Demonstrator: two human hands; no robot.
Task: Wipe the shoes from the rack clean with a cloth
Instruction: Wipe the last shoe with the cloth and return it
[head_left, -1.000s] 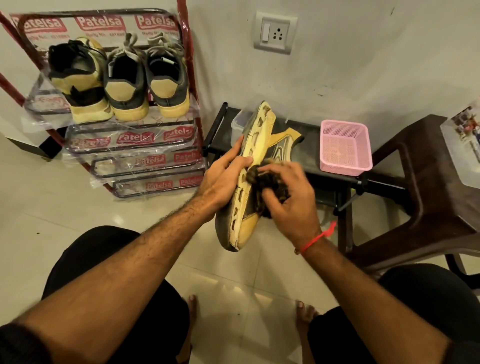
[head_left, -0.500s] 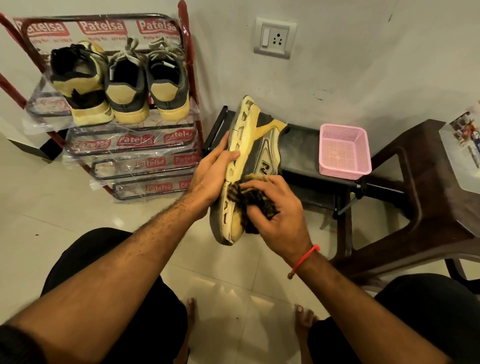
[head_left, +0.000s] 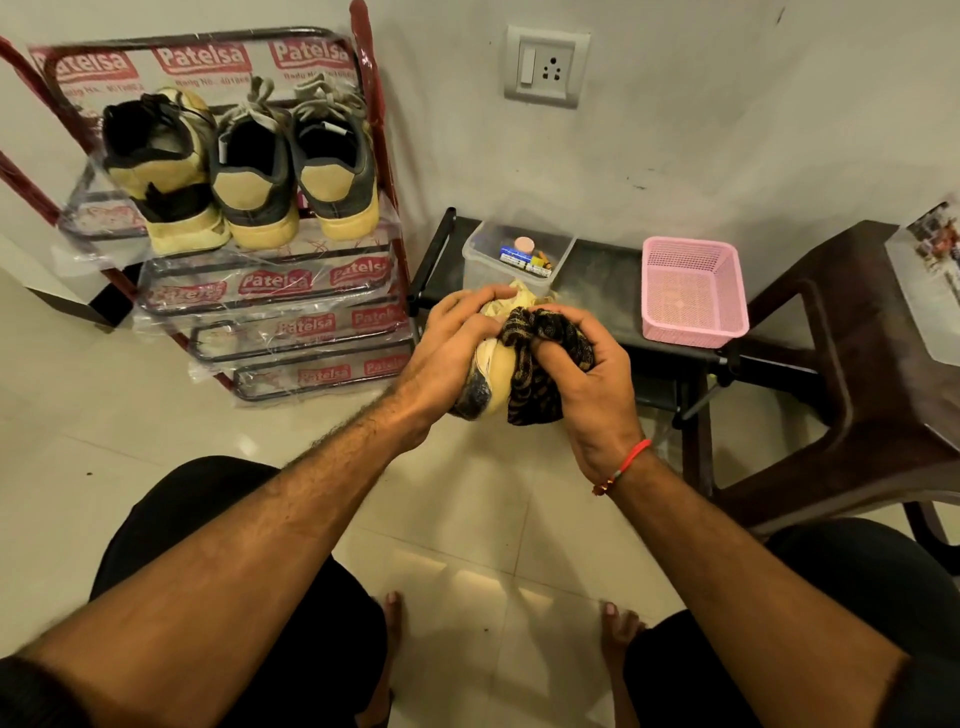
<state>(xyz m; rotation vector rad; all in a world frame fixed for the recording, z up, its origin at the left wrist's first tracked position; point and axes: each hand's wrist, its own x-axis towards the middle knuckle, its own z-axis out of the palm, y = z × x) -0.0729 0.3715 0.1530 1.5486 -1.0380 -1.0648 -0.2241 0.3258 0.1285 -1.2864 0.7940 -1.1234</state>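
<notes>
Since half a second ago the shoe (head_left: 493, 371) has swung from standing long and sole-out between the hands to pointing away from the camera, so that only its rounded yellow end and a dark patch show, and a clear box (head_left: 511, 260) of small items behind it has come into sight. Nearest, two bare forearms reach forward over dark-clothed knees and bare toes on the tiled floor (head_left: 156, 441). At their ends the left hand (head_left: 452, 348) curls over the shoe's left side and top, fingers wrapped on it, while the right hand (head_left: 587, 374), with a red thread at its wrist, grips a dark patterned cloth (head_left: 540, 364) bunched against the shoe's right side; the shoe sits squeezed between both hands, held in the air just in front of the low dark desk (head_left: 608, 280). On that desk the clear box stands at the left and a pink basket (head_left: 693, 291) at the right, well apart. Right of it stands a brown chair (head_left: 857, 338). Farther left, the red rack (head_left: 374, 156), wrapped in printed plastic, carries three shoes (head_left: 244, 171) on its top shelf, heels toward the camera, side by side. On the wall behind is a switch socket (head_left: 545, 65).
</notes>
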